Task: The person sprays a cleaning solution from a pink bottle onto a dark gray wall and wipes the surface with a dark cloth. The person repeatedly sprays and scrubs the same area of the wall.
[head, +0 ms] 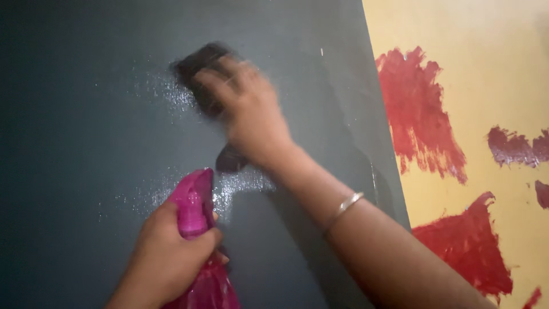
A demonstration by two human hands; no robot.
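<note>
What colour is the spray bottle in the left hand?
The spray bottle in the left hand is bright pink-magenta, seen in the head view.

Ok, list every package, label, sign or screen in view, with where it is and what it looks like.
Spray bottle: the only package, bottom centre, gripped by the left hand; glossy magenta plastic, rounded head, no label showing.
Labels, signs, screens: none visible. The dark grey-green panel is a plain surface with wet spray specks, wiped by the right hand with a dark cloth. The yellow wall carries only red and purple paint patches.
</note>
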